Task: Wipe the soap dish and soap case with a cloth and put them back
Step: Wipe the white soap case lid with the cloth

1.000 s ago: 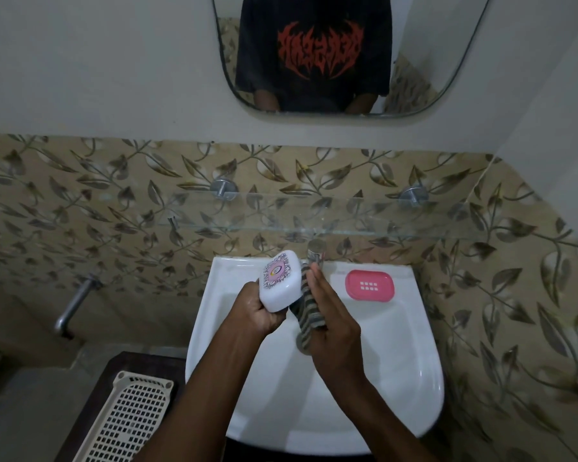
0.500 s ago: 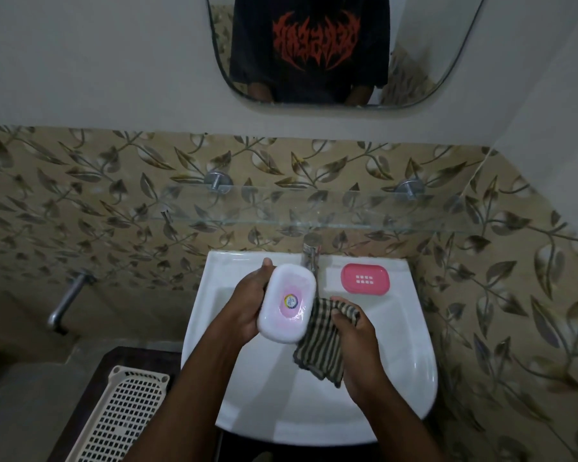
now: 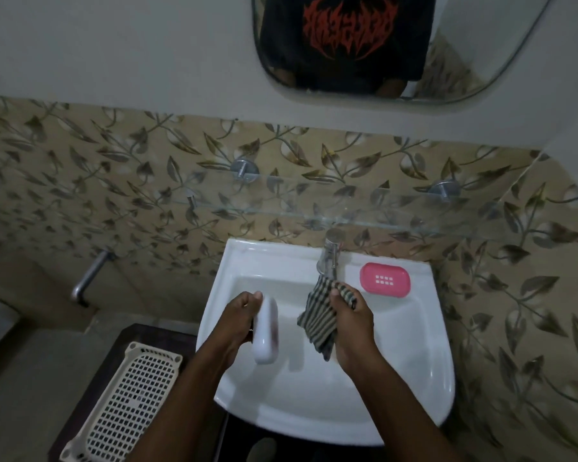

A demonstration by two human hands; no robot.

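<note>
Item list, washroom corner w/ white sink (image 3: 414, 361). L hand (image 3: 239, 320): fingers curled round the white soap case (image 3: 266, 331), gripping it from the left side; case is turned on edge, blurred, held over the left part of the basin, not touching it as far as one can tell. R hand (image 3: 351, 325): fingers and thumb curled over a striped cloth (image 3: 316, 320), dark and pale bands, which hangs bunched from the hand over the basin's middle. Case and cloth sit apart, a gap btwn them. Pink soap dish (image 3: 384, 280): slotted centre, lying flat on the sink's back rim, just right of the metal tap (image 3: 329, 255), near the R hand but not touched. Glass shelf (image 3: 281, 205) on two metal pegs runs above the tap, against leaf-pattern tiles. Cream perforated basket (image 3: 127, 401) stands on a dark surface left of the sink. Metal spout (image 3: 87, 278) juts from the wall further left. Mirror (image 3: 481, 45) above reflects a black shirt w/ red print.
</note>
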